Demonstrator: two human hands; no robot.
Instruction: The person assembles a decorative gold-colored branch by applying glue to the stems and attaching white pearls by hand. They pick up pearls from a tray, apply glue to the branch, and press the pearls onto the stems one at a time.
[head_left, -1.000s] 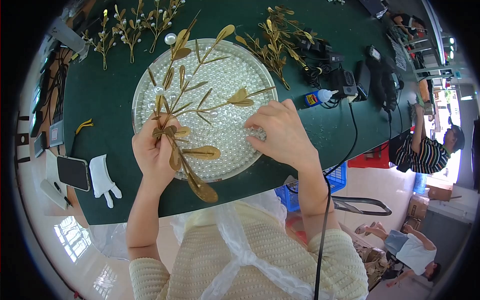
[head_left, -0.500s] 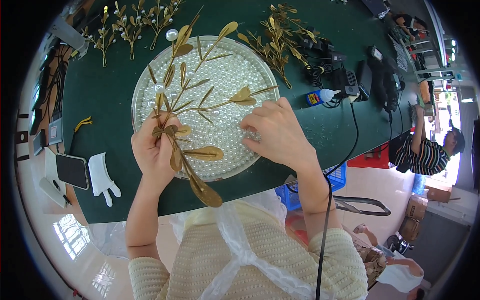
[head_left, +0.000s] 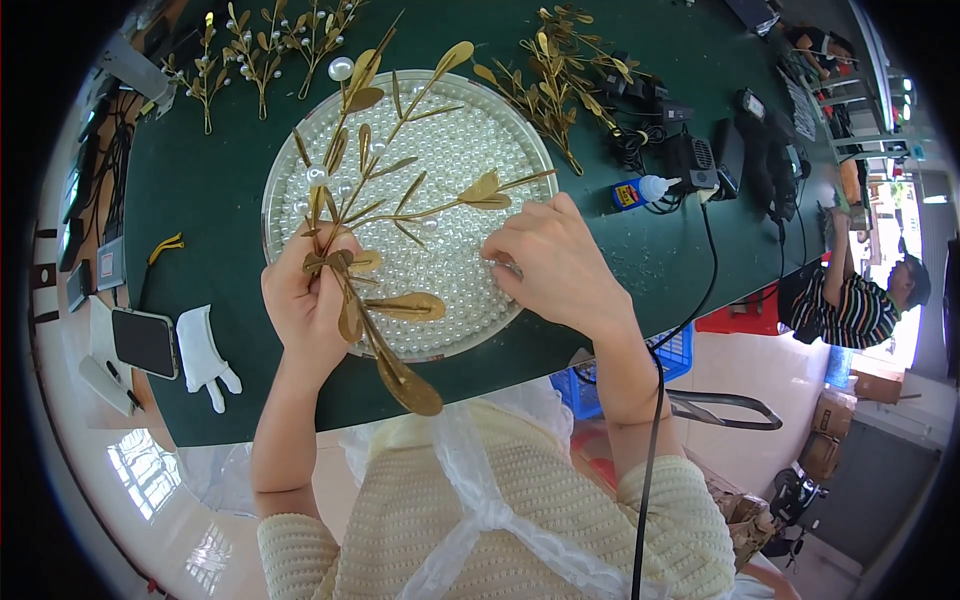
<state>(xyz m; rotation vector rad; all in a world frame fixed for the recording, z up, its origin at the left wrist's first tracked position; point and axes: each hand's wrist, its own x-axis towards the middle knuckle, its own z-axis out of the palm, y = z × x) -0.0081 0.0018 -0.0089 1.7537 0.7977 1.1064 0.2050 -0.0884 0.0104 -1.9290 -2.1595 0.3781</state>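
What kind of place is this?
Probably a craft workshop or small factory room. You can see a round tray full of pearly beads, gold leafy sprigs on a green table, and a person in a striped top nearby.

A dark-screened phone (head_left: 144, 342) lies beside a white glove (head_left: 203, 350) on the green bench (head_left: 225, 285), with a yellow-tipped tool (head_left: 165, 247) farther back. Toward the right stands a black boxy device (head_left: 690, 158), and a blue plastic basket (head_left: 681, 353) sits below bench level. Beyond are a person in a striped top (head_left: 860, 308) and brown cartons (head_left: 832, 414).
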